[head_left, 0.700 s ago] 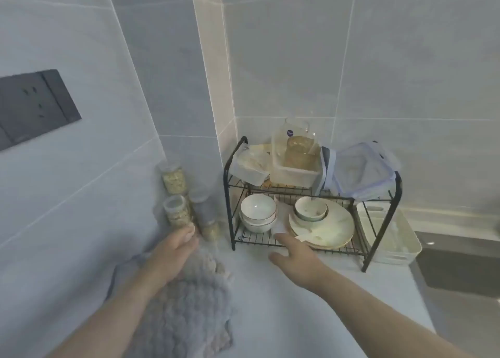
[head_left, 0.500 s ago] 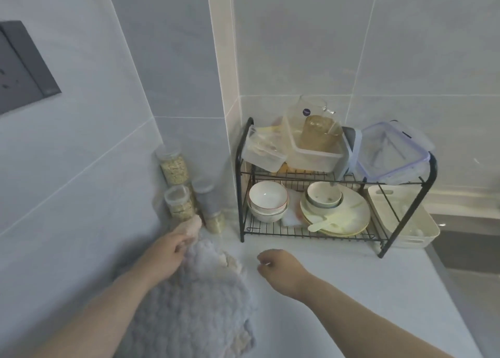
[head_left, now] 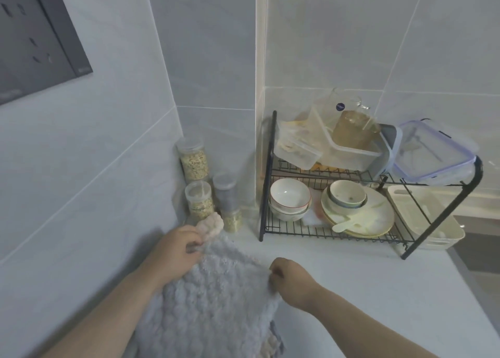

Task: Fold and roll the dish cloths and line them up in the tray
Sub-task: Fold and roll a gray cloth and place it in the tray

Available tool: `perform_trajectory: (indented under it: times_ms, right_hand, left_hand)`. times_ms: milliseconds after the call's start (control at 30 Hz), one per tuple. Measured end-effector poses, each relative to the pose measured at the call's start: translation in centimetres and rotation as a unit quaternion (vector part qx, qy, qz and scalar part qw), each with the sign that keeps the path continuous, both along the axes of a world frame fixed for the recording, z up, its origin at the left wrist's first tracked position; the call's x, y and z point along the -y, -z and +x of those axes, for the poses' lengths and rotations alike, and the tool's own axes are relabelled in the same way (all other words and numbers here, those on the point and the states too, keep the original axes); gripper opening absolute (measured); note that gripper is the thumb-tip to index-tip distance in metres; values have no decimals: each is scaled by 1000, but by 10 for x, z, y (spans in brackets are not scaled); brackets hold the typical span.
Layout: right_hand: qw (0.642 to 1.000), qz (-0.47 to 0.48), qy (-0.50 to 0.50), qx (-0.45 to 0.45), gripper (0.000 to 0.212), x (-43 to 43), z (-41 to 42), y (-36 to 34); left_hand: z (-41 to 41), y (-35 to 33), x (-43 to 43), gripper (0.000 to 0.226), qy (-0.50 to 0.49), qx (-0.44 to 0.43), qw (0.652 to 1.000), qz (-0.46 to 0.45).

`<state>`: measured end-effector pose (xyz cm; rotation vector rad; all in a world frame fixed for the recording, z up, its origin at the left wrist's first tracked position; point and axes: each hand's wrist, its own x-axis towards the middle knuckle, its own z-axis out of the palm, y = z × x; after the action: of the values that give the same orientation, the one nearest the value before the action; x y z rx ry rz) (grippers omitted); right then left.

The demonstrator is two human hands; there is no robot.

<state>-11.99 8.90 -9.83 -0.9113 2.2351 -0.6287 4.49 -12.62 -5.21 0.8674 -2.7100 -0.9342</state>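
A fluffy grey dish cloth (head_left: 213, 298) lies on the white counter in front of me, with a pinkish cloth corner (head_left: 211, 225) sticking out at its far left end. My left hand (head_left: 176, 252) pinches the cloth's far left corner. My right hand (head_left: 290, 278) pinches its far right corner. A cream plastic tray (head_left: 443, 238) stands on the counter at the right, partly behind the rack's leg.
A black wire dish rack (head_left: 273, 174) holds bowls (head_left: 290, 198), a plate (head_left: 376, 217) and plastic containers (head_left: 433, 155). Several clear jars (head_left: 192, 160) of grains stand in the wall corner. A dark socket panel (head_left: 40, 38) is on the left wall. The counter's edge runs along the right.
My right hand drew back from the rack to the cloth and took hold of its right corner. My left hand closed on the left corner. The view shifted left and down.
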Motion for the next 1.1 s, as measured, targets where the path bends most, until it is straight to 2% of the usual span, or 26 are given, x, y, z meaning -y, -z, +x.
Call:
perform_trajectory:
  times_ms: [100,233,333,467,533,633,767,900,1000,1100]
  right_hand:
    - [999,-34,11,0,22,-2,-4,-16]
    - [995,-87,36,17,16,-10,-17,-52]
    - [995,-97,14,8,15,-28,-33,-86]
    - [997,-66,-19,-19,11,-69,-62,-122]
    - [998,-55,-15,-17,5,-95,-77,-136]
    - [998,-39,24,-52,10,-136,-105,-150]
    - [984,-103,107,-101,21,-188,-151,-157]
    - [971,-172,129,-99,20,-228,-179,-152]
    - [985,-141,88,-54,14,-256,-188,-126]
    - [998,-46,21,-44,24,-279,-187,-80]
  left_hand:
    - [-4,-13,-2,14,-33,-5,999,35]
    - [-22,-40,-9,27,-12,-30,992,124]
    - [-36,-64,-13,41,11,-31,978,205]
    - [-70,-87,-38,21,50,-3,987,156]
    - [-91,-94,-58,18,62,-4,988,145]
    - [-123,-100,-90,20,74,-9,992,98]
    - [-172,-102,-134,30,82,-49,995,13]
    - [-197,-95,-171,34,89,-88,992,-1]
    - [-193,-56,-192,25,125,-29,992,-17]
    - [-178,-1,-223,18,163,72,984,-20]
